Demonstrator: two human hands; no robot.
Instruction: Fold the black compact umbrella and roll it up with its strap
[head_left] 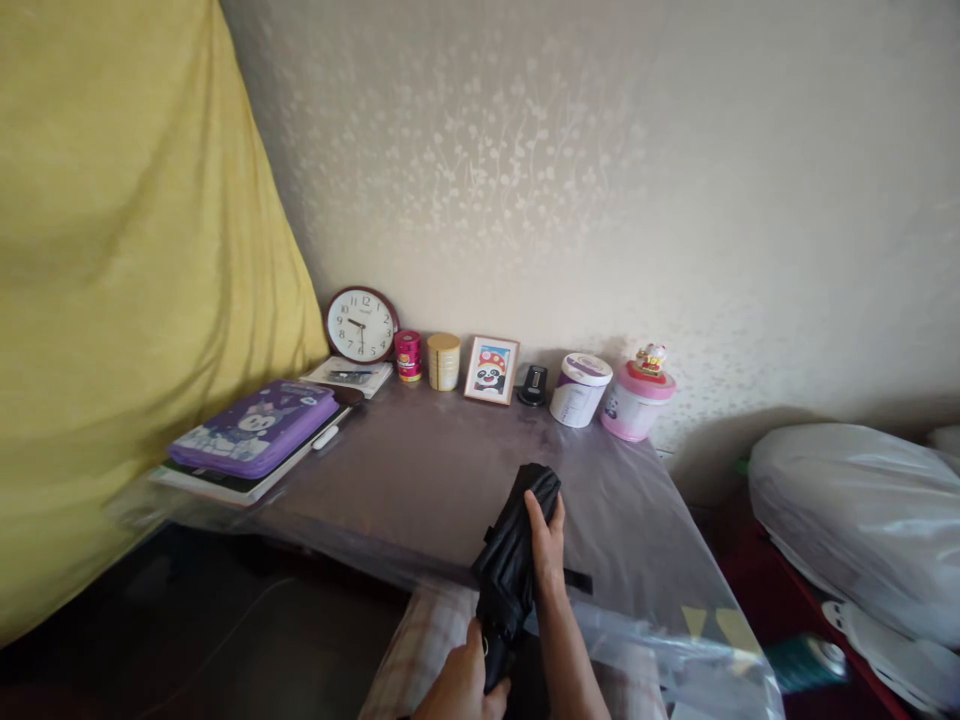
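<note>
Left hand (pixel 463 678) over here's clutching a folded black umbrella (pixel 504 570) down low, right hand (pixel 548 545) wrapped round it higher up.

The umbrella (pixel 504 560) is black, the table (pixel 405 470) greyish mauve, the curtain (pixel 142 200) yellow, and the wall (pixel 712 200) pale grey-beige with a lighter sprig pattern. The clock (pixel 363 325) is white with a dark red-brown rim, the case (pixel 255 430) purple with a cartoon print, and the picture (pixel 491 372) has a black-and-white panda in a red hat. The can (pixel 409 357) is reddish pink, the jar (pixel 443 364) yellow and cream, the tub (pixel 579 395) white and purple.
</note>
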